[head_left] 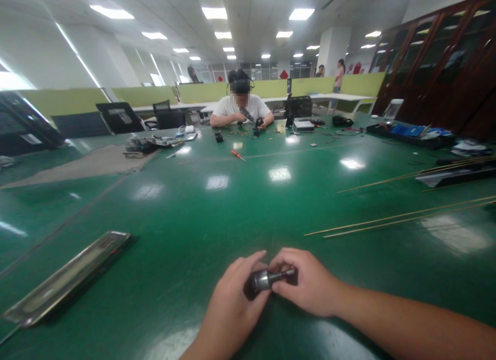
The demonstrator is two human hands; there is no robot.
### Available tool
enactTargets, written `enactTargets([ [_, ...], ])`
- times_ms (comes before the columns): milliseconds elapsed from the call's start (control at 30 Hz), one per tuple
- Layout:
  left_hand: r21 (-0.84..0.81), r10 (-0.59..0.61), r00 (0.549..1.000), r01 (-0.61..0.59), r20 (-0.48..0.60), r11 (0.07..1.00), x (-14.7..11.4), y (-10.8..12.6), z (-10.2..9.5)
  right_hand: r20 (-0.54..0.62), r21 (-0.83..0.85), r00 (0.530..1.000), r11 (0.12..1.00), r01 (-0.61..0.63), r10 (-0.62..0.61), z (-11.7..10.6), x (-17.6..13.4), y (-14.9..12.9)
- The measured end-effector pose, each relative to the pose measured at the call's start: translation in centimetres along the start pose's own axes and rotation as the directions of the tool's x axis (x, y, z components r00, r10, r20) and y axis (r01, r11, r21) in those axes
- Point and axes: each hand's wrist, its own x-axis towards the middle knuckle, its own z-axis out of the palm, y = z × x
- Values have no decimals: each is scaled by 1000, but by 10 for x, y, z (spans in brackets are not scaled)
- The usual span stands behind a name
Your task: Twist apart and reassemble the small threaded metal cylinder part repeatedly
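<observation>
Bare left hand (229, 297), bare right hand (315, 283), bare right forearm (403, 314)

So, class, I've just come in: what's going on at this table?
Someone holds a dark tool with a metal collar just above the green table, the left hand around its thick end and the right hand at its thin end. Across the table, a person in a white top handles another dark tool. A red-orange screwdriver lies between them.
</observation>
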Motion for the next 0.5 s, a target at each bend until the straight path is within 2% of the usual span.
enactTargets([
  [500, -44, -16, 999, 14, -46, 999, 7, 5, -1, -5, -28, 1000, 999, 24, -24, -3, -1, 2],
])
